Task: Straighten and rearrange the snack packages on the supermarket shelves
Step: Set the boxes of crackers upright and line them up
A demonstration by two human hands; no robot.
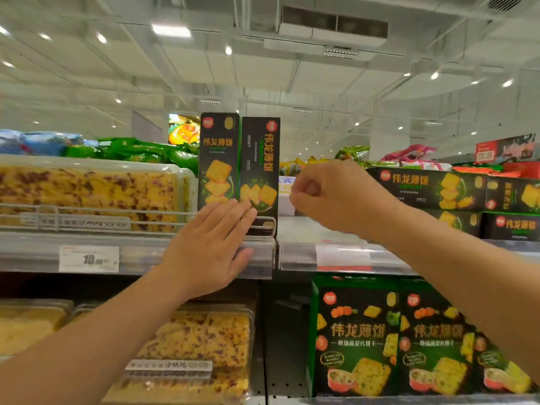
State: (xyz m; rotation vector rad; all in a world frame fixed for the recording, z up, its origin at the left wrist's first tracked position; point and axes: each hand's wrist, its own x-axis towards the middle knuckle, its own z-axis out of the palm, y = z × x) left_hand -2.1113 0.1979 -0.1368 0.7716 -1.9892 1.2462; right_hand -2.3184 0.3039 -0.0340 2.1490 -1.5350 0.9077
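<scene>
Grey metal top shelf (152,252) carries two tall black cardboard cracker boxes (238,162), upright, side by side behind the wire rail. Left hand (209,247) flat, fingers straight, fingertips touching the boxes' lower fronts. Right hand (327,197) clenched, holding nothing, just right of the boxes.

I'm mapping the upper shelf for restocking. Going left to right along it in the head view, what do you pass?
Clear tray of yellow cake → two upright dark cracker boxes, left hand flat against them → right hand with curled fingers → dark cracker boxes lying flat.
</scene>
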